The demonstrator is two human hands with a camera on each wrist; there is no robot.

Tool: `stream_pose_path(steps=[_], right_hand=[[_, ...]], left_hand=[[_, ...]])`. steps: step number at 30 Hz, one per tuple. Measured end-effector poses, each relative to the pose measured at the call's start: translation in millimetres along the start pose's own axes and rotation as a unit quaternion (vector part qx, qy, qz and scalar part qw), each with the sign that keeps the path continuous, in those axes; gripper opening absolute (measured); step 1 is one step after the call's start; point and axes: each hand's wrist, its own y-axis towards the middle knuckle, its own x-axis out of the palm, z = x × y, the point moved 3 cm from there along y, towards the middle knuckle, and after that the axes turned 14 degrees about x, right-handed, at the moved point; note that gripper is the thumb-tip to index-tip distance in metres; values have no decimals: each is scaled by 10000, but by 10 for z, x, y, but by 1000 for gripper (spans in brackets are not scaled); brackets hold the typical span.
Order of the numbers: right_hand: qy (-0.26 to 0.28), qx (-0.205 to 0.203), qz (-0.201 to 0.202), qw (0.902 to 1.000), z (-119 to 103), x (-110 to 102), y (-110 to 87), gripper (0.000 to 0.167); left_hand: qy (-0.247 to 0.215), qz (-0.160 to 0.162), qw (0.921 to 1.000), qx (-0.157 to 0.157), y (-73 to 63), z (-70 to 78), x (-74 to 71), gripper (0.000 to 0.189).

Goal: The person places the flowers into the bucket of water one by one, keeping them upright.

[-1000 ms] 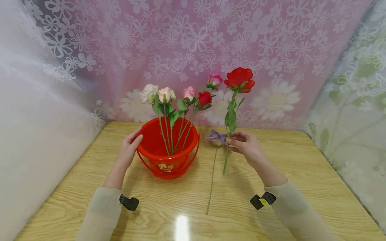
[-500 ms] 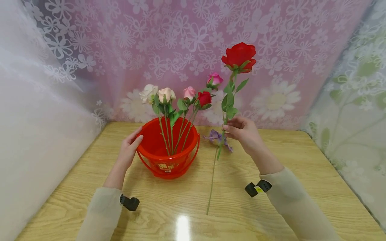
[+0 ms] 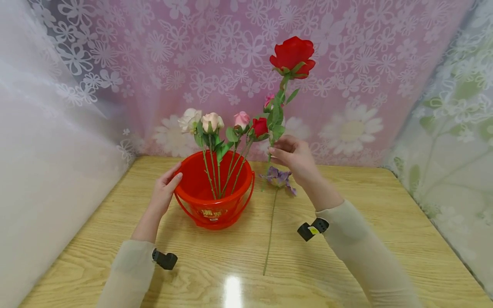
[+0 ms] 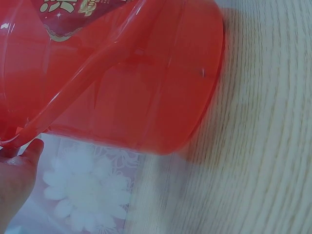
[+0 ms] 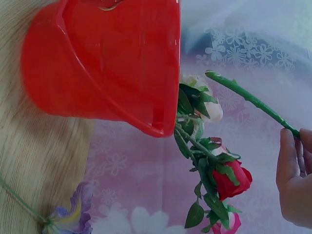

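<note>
My right hand [image 3: 298, 160] pinches the stem of a large red rose [image 3: 293, 57], held up beside the bucket, bloom high. The bare green stem end [image 5: 251, 99] sticks out from the fingers in the right wrist view. My left hand [image 3: 163, 190] holds the left rim of a red bucket [image 3: 213, 216]; only part of that hand shows in the left wrist view. Several flowers stand in the bucket: a white one [image 3: 190, 120], a cream rose [image 3: 212, 122], a pale pink rose [image 3: 242, 119], a smaller red rose [image 3: 259, 127] and a bright pink rose [image 3: 269, 101], partly hidden.
A purple flower [image 3: 278, 177] with a long thin stem lies on the wooden table [image 3: 346, 265], right of the bucket. The bucket's handle [image 3: 249, 199] hangs down its front side. A pink floral curtain [image 3: 239, 51] hangs behind the table.
My right hand has raised the large red rose and moved it left toward the bucket, passing above the purple flower. The left hand and the bucket have stayed in place.
</note>
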Motion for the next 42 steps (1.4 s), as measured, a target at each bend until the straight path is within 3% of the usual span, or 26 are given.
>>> stream_pose_path(steps=[13,17,26,38,42], right_hand=[[547,-587,-23,9968,-4,313,159,18],[481,-588,88,9971,37,384,205,23],[641,-453,183,9967,101,553,258,15],[-15,-332,61,9994,317,709,326,19],[-484,-359,112,9981,382,750,332,17]], left_hand=[[50,-25,10000,-63,-2,12,-5,46],[115,-21,9999,-90,-15,15,-2,45],[156,-27,9997,-168,-14,17,8,46],[60,11,10000,-61,1,-3,4,45],[89,10,9999,-48,3,-3,1,45]])
